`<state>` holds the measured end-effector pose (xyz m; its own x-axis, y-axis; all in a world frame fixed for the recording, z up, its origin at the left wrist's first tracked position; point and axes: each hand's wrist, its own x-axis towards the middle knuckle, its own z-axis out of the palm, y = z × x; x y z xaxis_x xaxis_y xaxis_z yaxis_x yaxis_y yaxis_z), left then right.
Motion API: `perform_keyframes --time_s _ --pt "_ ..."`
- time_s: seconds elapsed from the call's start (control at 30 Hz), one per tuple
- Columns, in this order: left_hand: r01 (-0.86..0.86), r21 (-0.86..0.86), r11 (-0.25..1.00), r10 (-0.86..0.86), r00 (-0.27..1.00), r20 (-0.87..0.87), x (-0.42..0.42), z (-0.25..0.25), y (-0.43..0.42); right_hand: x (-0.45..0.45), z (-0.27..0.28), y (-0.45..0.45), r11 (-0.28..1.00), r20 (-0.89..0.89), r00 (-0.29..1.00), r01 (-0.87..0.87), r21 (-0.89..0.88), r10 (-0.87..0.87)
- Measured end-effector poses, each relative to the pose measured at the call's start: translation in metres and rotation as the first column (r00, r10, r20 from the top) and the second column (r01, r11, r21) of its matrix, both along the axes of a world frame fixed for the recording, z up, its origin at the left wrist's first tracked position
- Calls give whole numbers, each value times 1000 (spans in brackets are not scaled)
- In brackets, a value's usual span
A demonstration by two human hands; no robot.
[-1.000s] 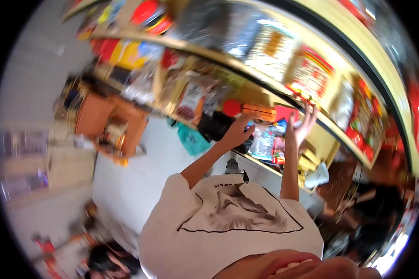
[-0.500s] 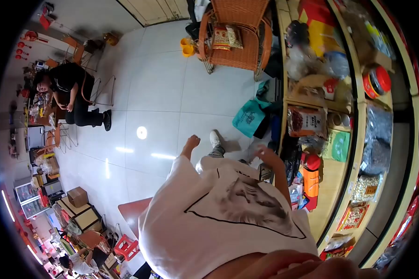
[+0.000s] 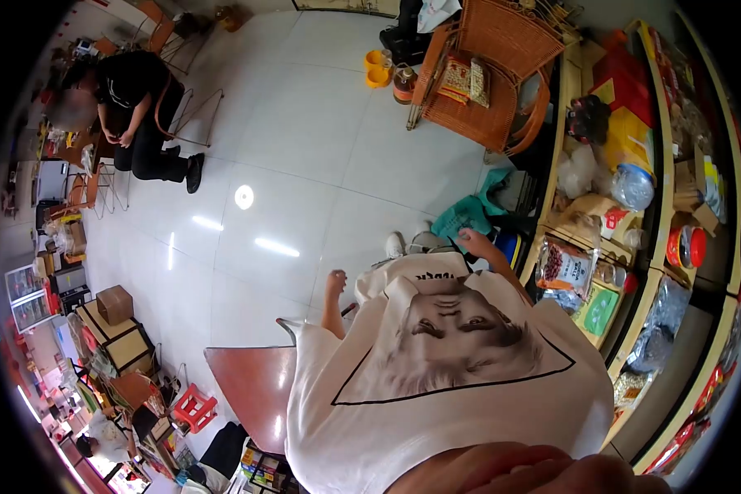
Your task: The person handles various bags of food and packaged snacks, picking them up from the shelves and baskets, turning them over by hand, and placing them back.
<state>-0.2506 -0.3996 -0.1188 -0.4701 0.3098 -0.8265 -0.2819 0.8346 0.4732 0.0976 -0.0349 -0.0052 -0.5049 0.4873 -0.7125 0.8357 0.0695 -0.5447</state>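
My left hand [image 3: 335, 282] hangs over the floor at my left side. Its fingers are curled in, and nothing shows in them. My right hand [image 3: 474, 243] is out in front of my right side, its fingers bent loosely and partly apart, with no held thing visible. It is nearest to a teal bag [image 3: 461, 217] on the floor by the shelves; whether they touch I cannot tell. Below both hands is my white printed T-shirt [image 3: 469, 362], with one white shoe [image 3: 395, 244] showing beyond it.
Shelves [image 3: 552, 198] full of packaged goods run along my right. A wicker chair [image 3: 477, 115] with two food packets [image 3: 466, 80] stands ahead, near yellow bowls [image 3: 377, 69]. A reddish-brown table [image 3: 251, 387] is at my left. A person in black [image 3: 144, 107] sits far left, near a red stool [image 3: 194, 407].
My view has shifted, with the chair and shelves now further right and more of the brown table showing. My right hand appears nearer the teal bag. My left hand stays curled.
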Motion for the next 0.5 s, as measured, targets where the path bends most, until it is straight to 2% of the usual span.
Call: perform_keyframes --time_s 0.03,0.1,0.13,0.23,0.27,0.3,0.33,0.37,0.4,0.43,0.47,0.5 --pt "-8 -56 998 10 999 41 9 8 -3 -5 -7 12 998 -84 994 66 4 -65" --pt "62 -97 993 -52 993 102 19 3 -12 -13 -20 39 985 -124 977 173 -3 -172" --pt "101 -110 989 -86 987 135 21 20 -8 -26 -23 55 974 -152 963 224 -15 -224" --pt "174 -107 979 -154 973 174 18 33 25 -21 -52 117 979 -82 976 203 -10 -203" --pt "190 -94 977 -172 971 166 10 33 47 -24 -51 143 961 19 970 243 -132 -242" --pt "203 -73 976 -191 971 144 3 30 78 -6 -113 170 962 -45 970 232 -142 -240" --pt "207 -51 977 -200 974 109 -11 22 114 -1 -147 200 976 -75 974 208 -69 -213" --pt "197 -30 980 -195 978 67 -25 23 154 -6 -171 232 927 -46 948 298 -227 -315" --pt "188 -10 982 -188 982 19 -39 20 198 -21 -159 260 938 -69 942 315 -147 -327" --pt "189 15 982 -188 982 -28 -44 16 241 -18 -182 297 960 -41 962 267 -80 -271" --pt "143 6 990 -143 987 -76 -45 25 300 -38 -199 334 930 -75 933 341 -141 -353" --pt "516 172 839 -442 832 -335 -51 -21 325 -52 -229 373 889 -103 894 410 -203 -436"
